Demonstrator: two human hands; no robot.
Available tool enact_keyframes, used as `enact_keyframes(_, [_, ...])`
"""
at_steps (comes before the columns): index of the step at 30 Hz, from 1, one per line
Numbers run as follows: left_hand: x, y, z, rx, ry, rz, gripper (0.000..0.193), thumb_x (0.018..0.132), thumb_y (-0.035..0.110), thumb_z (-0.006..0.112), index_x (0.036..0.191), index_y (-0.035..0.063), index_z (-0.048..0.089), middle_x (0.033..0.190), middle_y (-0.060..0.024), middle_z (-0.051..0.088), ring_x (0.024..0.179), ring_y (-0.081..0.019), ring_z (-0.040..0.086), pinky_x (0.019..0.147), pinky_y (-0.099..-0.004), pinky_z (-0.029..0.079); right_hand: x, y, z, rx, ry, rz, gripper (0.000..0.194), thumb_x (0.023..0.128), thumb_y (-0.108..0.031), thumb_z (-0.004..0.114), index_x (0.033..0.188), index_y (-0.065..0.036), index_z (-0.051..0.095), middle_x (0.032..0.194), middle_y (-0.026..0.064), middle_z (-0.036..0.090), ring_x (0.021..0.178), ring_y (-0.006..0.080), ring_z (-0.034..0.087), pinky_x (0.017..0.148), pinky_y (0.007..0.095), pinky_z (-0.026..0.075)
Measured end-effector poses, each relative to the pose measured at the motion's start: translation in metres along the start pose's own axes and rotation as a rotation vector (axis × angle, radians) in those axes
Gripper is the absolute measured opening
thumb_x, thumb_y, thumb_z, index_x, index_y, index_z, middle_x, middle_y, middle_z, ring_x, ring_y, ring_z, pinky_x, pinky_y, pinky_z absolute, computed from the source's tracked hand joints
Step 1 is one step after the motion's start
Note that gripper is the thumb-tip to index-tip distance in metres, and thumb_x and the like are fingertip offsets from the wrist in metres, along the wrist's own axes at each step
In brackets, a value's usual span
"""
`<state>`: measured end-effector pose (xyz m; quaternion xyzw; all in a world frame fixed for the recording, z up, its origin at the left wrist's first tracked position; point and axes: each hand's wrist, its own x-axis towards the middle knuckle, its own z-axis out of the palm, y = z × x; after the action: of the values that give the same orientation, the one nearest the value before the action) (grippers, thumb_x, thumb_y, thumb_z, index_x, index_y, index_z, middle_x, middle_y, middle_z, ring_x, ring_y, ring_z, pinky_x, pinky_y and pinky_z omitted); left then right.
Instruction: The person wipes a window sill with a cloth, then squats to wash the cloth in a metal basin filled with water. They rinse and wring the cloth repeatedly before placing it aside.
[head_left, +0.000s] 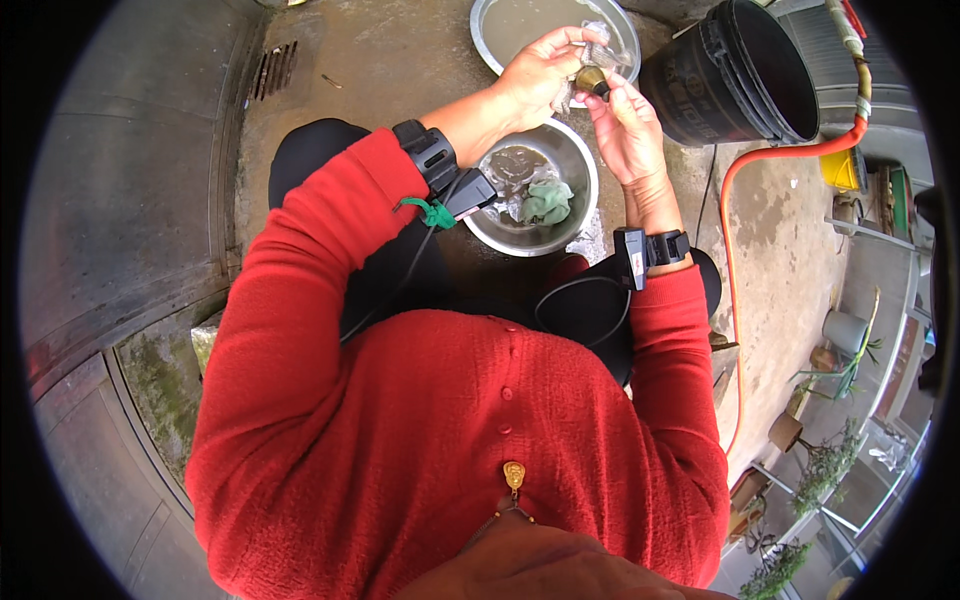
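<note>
Between my hands, over the near rim of a wide metal basin (484, 45) of murky water, is a small rounded brass-coloured object (591, 78) with a dark tip. The fingers of my right hand (628, 124) pinch it. My left hand (536, 75) grips crumpled translucent mesh or plastic (600, 54) beside and behind that object; where the two meet is partly hidden. Nearer to me, a smaller steel bowl (585, 180) holds water, a pale green cloth (547, 201) and some clear crumpled material.
A large black bucket (697, 90) stands to the right of the basin. An orange hose (726, 217) runs along the concrete floor on the right. A floor drain (274, 71) lies at the upper left. Potted plants (825, 469) line the right side, and a yellow container (840, 169) sits beyond the hose.
</note>
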<state>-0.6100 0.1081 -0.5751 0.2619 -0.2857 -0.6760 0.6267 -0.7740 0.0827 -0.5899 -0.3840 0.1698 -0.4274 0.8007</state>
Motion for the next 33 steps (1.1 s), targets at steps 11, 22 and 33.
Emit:
enact_keyframes(11, [-0.005, 0.001, -0.013, 0.934, -0.160, 0.418, 0.036, 0.092, 0.019, 0.068, 0.126, 0.0104, 0.060, 0.109, -0.0016, 0.064, 0.109, -0.0157, 0.060, 0.096, -0.0285, 0.048, 0.005, 0.004, 0.007, -0.038, 0.150, 0.021, 0.033, 0.098, -0.035, 0.060, 0.115, -0.007, 0.060, 0.103, 0.0062, 0.067, 0.093, 0.0212, 0.065, 0.084, 0.0349, 0.054])
enact_keyframes(22, [-0.004, -0.015, -0.004, -0.026, -0.109, -0.123, 0.030, 0.101, 0.022, 0.056, 0.126, 0.0051, 0.055, 0.116, -0.0054, 0.061, 0.108, -0.0187, 0.061, 0.093, -0.0319, 0.051, 0.003, 0.028, 0.021, -0.794, 0.240, -0.275, 0.047, 0.088, -0.003, 0.067, 0.132, -0.003, 0.053, 0.109, 0.0048, 0.063, 0.088, 0.0104, 0.060, 0.079, 0.0256, 0.052])
enact_keyframes(33, [0.004, -0.007, -0.022, -0.078, 0.073, -0.132, 0.038, 0.104, 0.034, 0.047, 0.131, 0.0101, 0.059, 0.113, -0.0007, 0.061, 0.104, -0.0129, 0.057, 0.090, -0.0271, 0.048, 0.013, 0.001, -0.001, -0.764, 0.646, -0.384, 0.022, 0.093, -0.004, 0.064, 0.113, 0.004, 0.063, 0.087, 0.0030, 0.067, 0.063, 0.0068, 0.055, 0.056, 0.0215, 0.046])
